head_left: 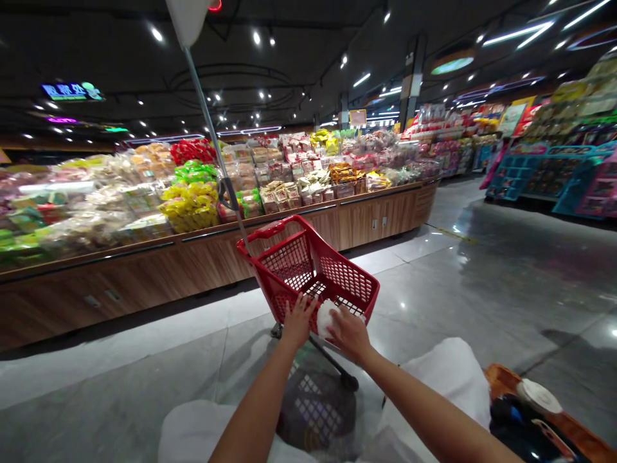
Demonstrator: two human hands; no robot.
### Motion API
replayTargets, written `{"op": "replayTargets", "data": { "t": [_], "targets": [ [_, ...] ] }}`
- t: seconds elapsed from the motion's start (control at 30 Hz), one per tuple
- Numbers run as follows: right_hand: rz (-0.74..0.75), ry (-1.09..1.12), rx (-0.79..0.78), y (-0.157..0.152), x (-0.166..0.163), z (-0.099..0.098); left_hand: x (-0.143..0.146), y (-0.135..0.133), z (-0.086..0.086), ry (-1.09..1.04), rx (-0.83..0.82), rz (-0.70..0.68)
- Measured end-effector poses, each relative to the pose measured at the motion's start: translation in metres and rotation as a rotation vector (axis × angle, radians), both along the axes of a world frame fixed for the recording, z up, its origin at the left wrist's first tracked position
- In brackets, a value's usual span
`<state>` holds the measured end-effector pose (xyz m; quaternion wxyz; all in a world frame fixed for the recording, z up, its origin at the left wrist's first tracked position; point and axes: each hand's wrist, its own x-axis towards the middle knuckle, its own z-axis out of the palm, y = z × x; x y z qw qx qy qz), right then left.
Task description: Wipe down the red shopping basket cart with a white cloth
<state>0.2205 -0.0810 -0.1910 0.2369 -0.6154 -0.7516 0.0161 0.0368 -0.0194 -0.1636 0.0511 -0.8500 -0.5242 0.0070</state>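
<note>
A red plastic shopping cart with lattice sides stands on the floor before me, its basket tilted in my view. My left hand lies against the cart's near side with its fingers spread. In my right hand is a crumpled white cloth, pressed to the near rim of the cart. Part of the cloth is hidden under the fingers. A grey pole rises at the cart's handle end.
Behind the cart runs a long wood-panelled display counter heaped with packaged snacks. At the lower right sits an orange basket holding a white round-topped item and dark things. Blue display racks stand to the right on the grey floor.
</note>
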Motion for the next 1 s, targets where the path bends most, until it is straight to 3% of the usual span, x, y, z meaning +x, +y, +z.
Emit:
{"op": "replayTargets", "data": {
  "t": [0.1, 0.3, 0.47, 0.63, 0.8, 0.9, 1.0],
  "targets": [
    [-0.001, -0.002, 0.088, -0.007, 0.008, -0.005, 0.004, -0.002, -0.001, -0.013, 0.009, 0.009],
    [-0.153, -0.069, -0.101, 0.022, -0.019, 0.003, 0.014, 0.000, -0.008, -0.073, 0.011, 0.040],
    [-0.114, -0.199, -0.119, 0.042, -0.037, 0.016, 0.008, 0.003, -0.004, -0.060, -0.009, 0.067],
    [-0.034, -0.252, -0.080, 0.028, -0.011, 0.003, -0.002, 0.007, 0.009, 0.032, 0.002, 0.013],
    [0.023, -0.257, 0.106, 0.014, 0.019, -0.021, 0.010, 0.004, 0.008, -0.010, -0.007, 0.062],
    [-0.055, -0.249, 0.090, 0.021, 0.011, -0.019, 0.023, 0.001, 0.004, -0.060, -0.027, 0.092],
    [-0.100, -0.249, 0.040, 0.038, -0.011, -0.004, 0.033, -0.001, 0.001, -0.097, -0.040, 0.113]
  ]
}}
